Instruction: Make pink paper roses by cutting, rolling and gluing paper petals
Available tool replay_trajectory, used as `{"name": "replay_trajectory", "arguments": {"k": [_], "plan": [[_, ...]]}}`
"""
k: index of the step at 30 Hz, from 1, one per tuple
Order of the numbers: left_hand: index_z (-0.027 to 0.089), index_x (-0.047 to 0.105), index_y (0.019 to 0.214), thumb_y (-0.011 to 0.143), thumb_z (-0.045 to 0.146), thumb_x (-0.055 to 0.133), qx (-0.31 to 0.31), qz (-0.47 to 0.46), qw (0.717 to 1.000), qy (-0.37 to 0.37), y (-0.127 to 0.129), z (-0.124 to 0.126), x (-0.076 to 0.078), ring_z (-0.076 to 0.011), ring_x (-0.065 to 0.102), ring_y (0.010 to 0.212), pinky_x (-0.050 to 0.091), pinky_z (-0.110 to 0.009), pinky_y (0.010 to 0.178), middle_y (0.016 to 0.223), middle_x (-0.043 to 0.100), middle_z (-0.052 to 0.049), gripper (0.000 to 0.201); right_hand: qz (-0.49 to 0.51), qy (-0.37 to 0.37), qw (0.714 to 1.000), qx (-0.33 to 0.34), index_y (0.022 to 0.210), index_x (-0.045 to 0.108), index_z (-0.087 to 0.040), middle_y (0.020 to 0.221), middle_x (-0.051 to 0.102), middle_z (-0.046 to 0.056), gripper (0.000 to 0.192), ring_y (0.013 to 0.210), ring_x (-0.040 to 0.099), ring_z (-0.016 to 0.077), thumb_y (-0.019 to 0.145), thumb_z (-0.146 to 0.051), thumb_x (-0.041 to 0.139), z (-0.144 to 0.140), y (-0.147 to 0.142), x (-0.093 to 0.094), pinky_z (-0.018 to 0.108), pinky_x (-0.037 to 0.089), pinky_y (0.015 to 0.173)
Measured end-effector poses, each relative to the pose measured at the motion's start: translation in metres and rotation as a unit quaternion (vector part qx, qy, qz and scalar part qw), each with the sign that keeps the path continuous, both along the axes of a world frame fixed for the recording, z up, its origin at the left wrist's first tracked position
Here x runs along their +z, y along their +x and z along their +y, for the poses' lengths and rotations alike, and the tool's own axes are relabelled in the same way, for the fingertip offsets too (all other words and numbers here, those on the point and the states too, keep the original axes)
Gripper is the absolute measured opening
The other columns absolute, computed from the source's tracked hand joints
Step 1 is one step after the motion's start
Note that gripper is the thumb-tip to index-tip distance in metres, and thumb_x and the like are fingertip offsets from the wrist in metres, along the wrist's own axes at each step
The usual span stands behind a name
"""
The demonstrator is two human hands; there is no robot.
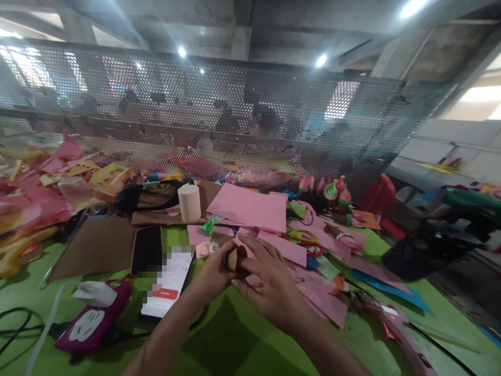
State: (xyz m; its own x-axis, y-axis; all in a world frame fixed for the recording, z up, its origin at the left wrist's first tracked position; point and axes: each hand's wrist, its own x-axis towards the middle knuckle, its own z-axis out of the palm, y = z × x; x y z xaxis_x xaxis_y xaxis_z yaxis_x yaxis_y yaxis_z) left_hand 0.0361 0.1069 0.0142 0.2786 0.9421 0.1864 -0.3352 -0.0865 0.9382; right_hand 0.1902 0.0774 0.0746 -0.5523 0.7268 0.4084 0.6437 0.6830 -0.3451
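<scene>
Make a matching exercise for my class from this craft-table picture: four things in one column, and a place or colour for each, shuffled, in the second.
Things:
1. paper roll
2. dark phone
3. small brown piece
4. large pink sheet

Descriptions:
A. pinched between left hand and right hand
B. lying flat, screen black
C. standing upright, cream
D. spread behind the hands, pink

Pairs: 1-C, 2-B, 3-A, 4-D

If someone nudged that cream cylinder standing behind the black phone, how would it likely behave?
The cream cylinder stands upright on its flat end, so a low nudge would probably slide it; a higher one might tip it. Once on its round side it would likely roll. It looks like rolled paper, so probably light.
</scene>
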Motion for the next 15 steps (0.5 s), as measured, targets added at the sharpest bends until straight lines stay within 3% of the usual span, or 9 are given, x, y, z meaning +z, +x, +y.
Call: {"name": "replay_trajectory", "arguments": {"k": [5, 9, 15], "plan": [[0.018, 0.058, 0.087, 0.056, 0.018, 0.085, -0.050, -0.055, 0.997, -0.018, 0.001, 0.000, 0.005, -0.0103, 0.049, 0.067, 0.043, -0.020, 0.061, 0.076, 0.051, 0.004, 0.041, 0.041, -0.023, 0.999, 0.016, 0.093, 0.068, -0.024, 0.139, 0.053, 0.007, 0.009, 0.132, 0.042, 0.0261, 0.085, -0.026, 0.064, 0.002, 0.003, 0.003, 0.049, 0.038, 0.104], [0.017, 0.056, 0.082, 0.054, 0.016, 0.087, -0.034, -0.019, 0.999, 0.000, 0.000, 0.003, 0.006, -0.0093, 0.047, 0.063, 0.039, -0.019, 0.059, 0.071, 0.052, 0.005, 0.042, 0.092, -0.016, 0.996, 0.006, 0.103, 0.068, -0.029, 0.138, 0.053, 0.005, 0.021, 0.130, 0.044, 0.0252, 0.085, -0.019, 0.061, 0.005, 0.010, 0.009, 0.047, 0.041, 0.102], [0.018, 0.054, 0.077, 0.051, 0.026, 0.090, -0.051, -0.061, 0.997, -0.019, 0.001, 0.000, 0.011, -0.0112, 0.051, 0.064, 0.043, -0.024, 0.065, 0.070, 0.053, 0.004, 0.045, 0.015, 0.056, 0.998, -0.015, 0.110, 0.065, -0.026, 0.140, 0.052, 0.008, 0.026, 0.131, 0.041, 0.0286, 0.085, -0.021, 0.061, 0.003, 0.006, 0.003, 0.051, 0.035, 0.106]]}}
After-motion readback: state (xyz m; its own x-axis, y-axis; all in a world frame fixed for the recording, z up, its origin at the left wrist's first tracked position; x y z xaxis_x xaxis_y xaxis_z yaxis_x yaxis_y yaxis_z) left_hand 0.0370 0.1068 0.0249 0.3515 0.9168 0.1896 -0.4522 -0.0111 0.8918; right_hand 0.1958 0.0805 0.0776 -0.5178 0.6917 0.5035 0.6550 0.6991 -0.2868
